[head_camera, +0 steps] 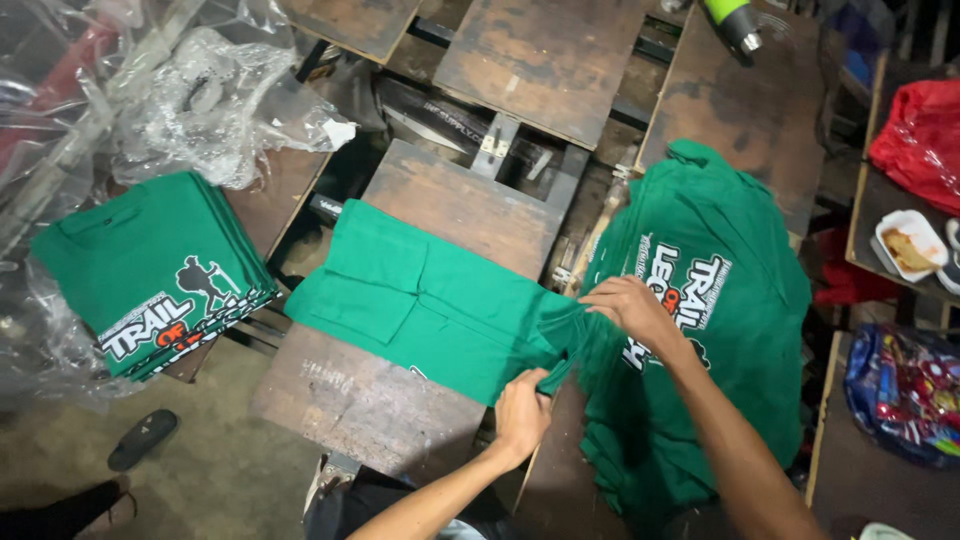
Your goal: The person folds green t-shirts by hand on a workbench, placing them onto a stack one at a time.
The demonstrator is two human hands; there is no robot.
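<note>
A green T-shirt [420, 300] lies folded, print side down, across the middle of a worn wooden printing board [440, 200], its right end hanging just past the board's right edge. The left hand [520, 410] pinches that end at the near corner, fingers pressed together on the cloth. The right hand [630, 305] pinches the same end at the far corner. Just beside them, to the right, a loose pile of green printed shirts [720, 330] drapes over a second board. Well apart, on a board at the left, sits a neat folded stack of printed shirts [150, 270], with crumpled clear plastic bags [210, 100] behind it.
</note>
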